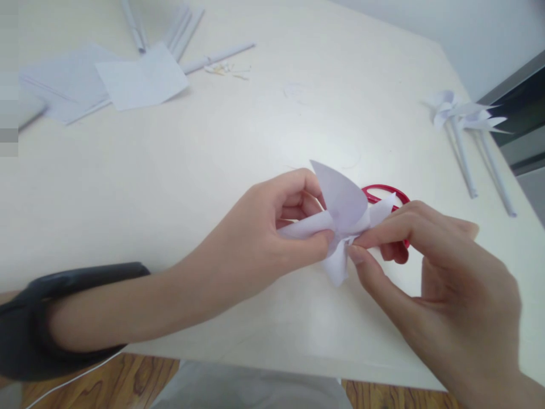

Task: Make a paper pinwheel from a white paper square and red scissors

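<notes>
A white paper pinwheel [343, 199] on a rolled paper stick is between my two hands, above the table. My left hand [272, 227] wraps its fingers and thumb round the stick close to the pinwheel's blades. With thumb and forefinger, my right hand [443, 284] pinches at the middle of the blades; whether a small pin or only paper sits in that pinch is hidden. Red-handled scissors [385, 188] lie on the table behind the right hand, mostly covered by it and by the paper.
Two finished-looking paper pinwheels [462, 128] lie near the table's right edge. At the back left are paper sheets [142, 79], rolled paper tubes [185, 31] and a small heap of thin scraps [227, 69]. The white table's [238, 341] front edge runs close to my lap.
</notes>
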{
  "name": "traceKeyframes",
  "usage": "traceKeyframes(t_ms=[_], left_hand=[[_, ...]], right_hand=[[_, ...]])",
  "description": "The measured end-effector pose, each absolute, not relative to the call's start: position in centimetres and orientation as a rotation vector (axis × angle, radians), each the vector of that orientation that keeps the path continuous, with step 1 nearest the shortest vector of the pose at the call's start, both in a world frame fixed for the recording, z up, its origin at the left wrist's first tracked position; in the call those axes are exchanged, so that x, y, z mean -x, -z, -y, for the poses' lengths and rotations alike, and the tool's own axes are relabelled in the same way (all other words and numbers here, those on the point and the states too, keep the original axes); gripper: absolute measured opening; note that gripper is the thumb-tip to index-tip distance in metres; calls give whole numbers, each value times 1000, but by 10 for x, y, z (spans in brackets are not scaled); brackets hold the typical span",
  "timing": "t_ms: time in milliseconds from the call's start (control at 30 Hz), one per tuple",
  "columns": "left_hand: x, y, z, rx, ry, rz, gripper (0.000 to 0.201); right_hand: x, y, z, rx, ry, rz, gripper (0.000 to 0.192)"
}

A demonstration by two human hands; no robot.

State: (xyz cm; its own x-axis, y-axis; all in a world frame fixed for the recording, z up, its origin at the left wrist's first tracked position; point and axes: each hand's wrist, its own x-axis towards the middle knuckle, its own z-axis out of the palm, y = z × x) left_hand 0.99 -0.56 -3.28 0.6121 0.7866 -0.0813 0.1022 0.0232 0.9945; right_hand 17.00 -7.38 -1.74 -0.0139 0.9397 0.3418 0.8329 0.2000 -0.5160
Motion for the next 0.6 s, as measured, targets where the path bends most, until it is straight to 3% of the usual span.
traceKeyframes(t_ms=[600], left_hand=[[-11, 35, 7, -1485, -613, -817, 15]], right_hand=[[-171, 18, 74, 1680, -238, 1922, 13]])
